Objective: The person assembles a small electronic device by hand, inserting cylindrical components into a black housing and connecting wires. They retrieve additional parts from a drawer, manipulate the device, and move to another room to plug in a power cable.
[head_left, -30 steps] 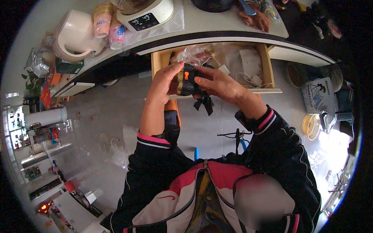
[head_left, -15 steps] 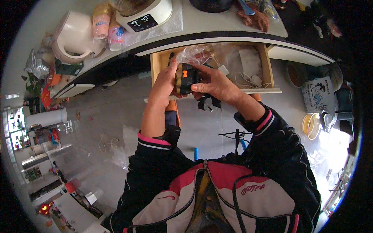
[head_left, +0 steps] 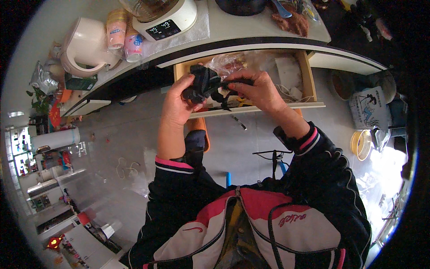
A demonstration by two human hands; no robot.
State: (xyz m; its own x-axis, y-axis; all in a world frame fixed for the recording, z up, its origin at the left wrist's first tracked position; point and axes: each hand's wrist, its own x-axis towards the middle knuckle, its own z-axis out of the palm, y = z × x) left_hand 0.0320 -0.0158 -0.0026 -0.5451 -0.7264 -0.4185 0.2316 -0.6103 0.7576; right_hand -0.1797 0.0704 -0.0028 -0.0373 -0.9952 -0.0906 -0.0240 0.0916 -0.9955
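While both hands meet above an open drawer, this is how the scene lies.

Left hand: the left hand (head_left: 177,101) is closed around a black bundled object of cord or fabric (head_left: 201,85), thumb and fingers wrapped on its left side.

Right hand: the right hand (head_left: 260,92) pinches a black strap-like end (head_left: 237,82) that runs from the bundle toward it; its fingers are narrow, closed on that end.

Where the bundle is: held in the air between the two hands, just above the front edge of the open light wooden drawer (head_left: 309,74), touching neither drawer nor counter as far as can be seen.

Key relation: the bundle's long axis runs roughly left to right, from the left palm across to the right fingertips. Its bulk sits in the left hand, so that hand is the nearer one; the right holds only the thin end.

In the drawer: crumpled clear plastic bag (head_left: 228,62), white cords and a pale box, behind the hands.

On the counter: curved white counter (head_left: 251,31) carrying a cream electric kettle (head_left: 85,47), stacked patterned paper cups (head_left: 123,33) and a white appliance with a digital display (head_left: 165,20).

Clothing: black jacket sleeves with pink and white cuffs.
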